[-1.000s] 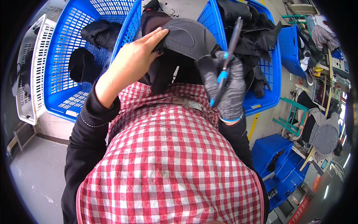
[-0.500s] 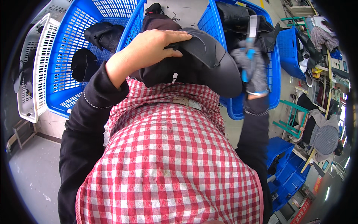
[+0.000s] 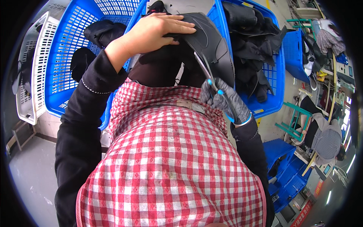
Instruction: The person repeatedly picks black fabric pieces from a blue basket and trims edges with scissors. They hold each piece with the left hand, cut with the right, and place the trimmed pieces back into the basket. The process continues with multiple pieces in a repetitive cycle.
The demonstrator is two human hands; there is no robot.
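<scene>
A black stitched piece, apparently a shoe upper [image 3: 208, 36], lies across my lap between the two blue baskets. My bare left hand [image 3: 160, 31] rests flat on its left part, fingers stretched out and together, thumb lower down. In my right hand [image 3: 227, 100], which wears a grey knitted glove, is a pair of snips [image 3: 203, 66] with slim metal blades and blue marks on the dark handles. The blades point up and left and lie over the lower edge of the black piece, slightly apart. Whether they touch a thread cannot be made out.
The left blue basket [image 3: 60, 66] holds a few black pieces [image 3: 104, 33]. The right blue basket [image 3: 278, 87] is heaped with black pieces [image 3: 251, 49]. A white basket [image 3: 43, 64] stands at far left. Blue bins [image 3: 291, 181] and a green frame [image 3: 291, 123] are on the right.
My right hand has come left and down from over the right basket, bringing the snips to the black piece. My left hand and the piece have shifted slightly up and left.
</scene>
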